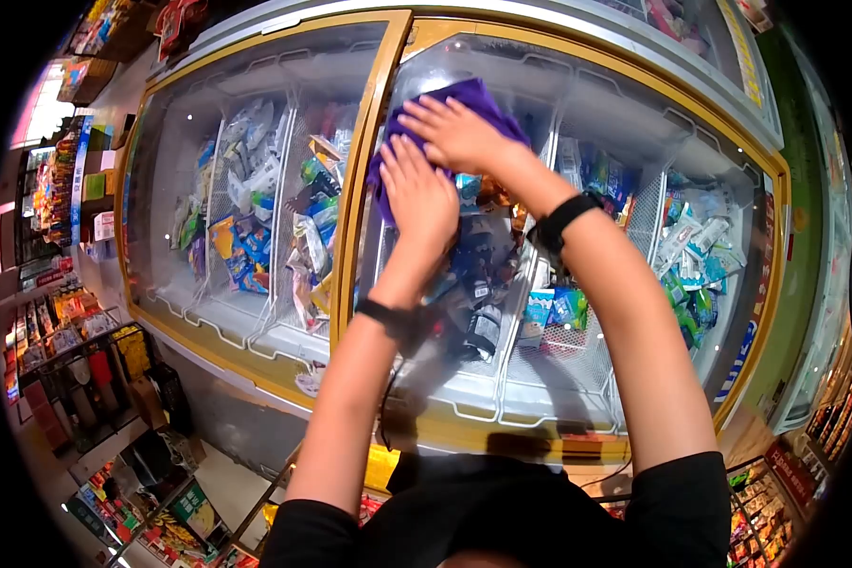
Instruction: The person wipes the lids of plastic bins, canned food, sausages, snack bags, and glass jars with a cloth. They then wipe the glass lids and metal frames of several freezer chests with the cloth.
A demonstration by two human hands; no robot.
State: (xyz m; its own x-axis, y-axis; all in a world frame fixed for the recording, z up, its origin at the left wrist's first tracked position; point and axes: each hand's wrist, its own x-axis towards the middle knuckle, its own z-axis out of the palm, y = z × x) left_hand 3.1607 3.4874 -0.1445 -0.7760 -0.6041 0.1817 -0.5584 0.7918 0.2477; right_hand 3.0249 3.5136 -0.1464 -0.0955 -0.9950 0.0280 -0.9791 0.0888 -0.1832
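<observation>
A purple cloth point(473, 93) lies bunched on the glass lid point(464, 379) of a chest freezer, near the lid's upper left corner. My left hand point(420, 197) rests flat on the cloth's lower left part, fingers stretched out and pointing up. Just above and to the right, my right hand point(466, 135) also presses flat on it, fingers extended to the left. The hands almost touch each other. Under the glass, wire dividers separate packaged ice creams point(699, 241); my arms hide some of them.
A yellow frame point(355, 189) edges this lid and the neighbouring glass lid point(175, 170) on the left. Shelves of packaged snacks point(62, 185) stand at far left, with more racks point(762, 511) at lower right. Another glass-topped freezer point(701, 33) adjoins at the top right.
</observation>
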